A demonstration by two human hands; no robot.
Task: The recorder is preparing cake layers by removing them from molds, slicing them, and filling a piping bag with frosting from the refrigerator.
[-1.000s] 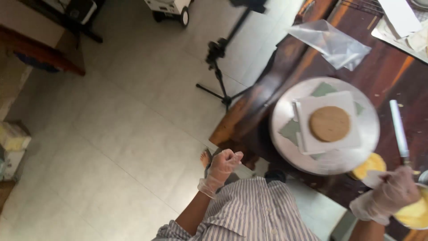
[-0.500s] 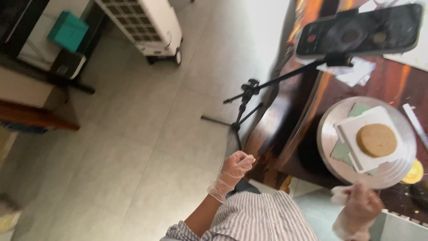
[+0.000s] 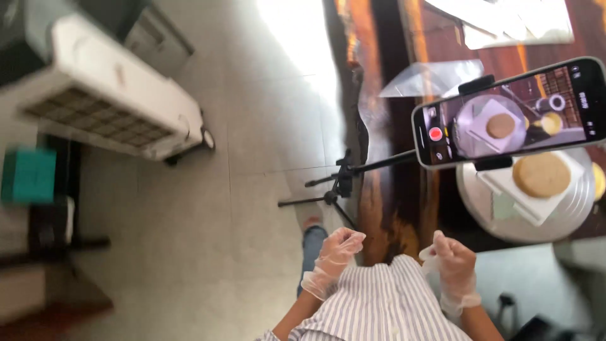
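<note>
Since 1.0 s ago, a clear shift. No longer out at the counter point(image 3: 404, 208): right hand point(image 3: 454, 265) now drawn back close to the striped shirt point(image 3: 385, 309), level with the left hand point(image 3: 338, 252), both in thin clear gloves. Gone from the right hand: the long pale tool held upright 1.0 s ago. Grip of each hand now loosely curled, fingers half bent, closed on nothing at all.

Round brown cake layer point(image 3: 541, 175) untouched, flat on a square of white paper point(image 3: 524, 202), on the round metal turntable point(image 3: 499, 221), on the dark wooden counter, well apart from both hands and nearer the right 1.

Newly in view as well, with the head turned: a phone point(image 3: 511, 113) clamped sideways on a tripod point(image 3: 334, 189), hanging just above the turntable, the same cake layer visible on its screen. Further along the counter, a clear plastic bag point(image 3: 423, 79). On the tiled floor, a white air cooler point(image 3: 107, 107).

By the look of it, a pause in the work on the cake layer: both hands free, nothing in contact with it.
</note>
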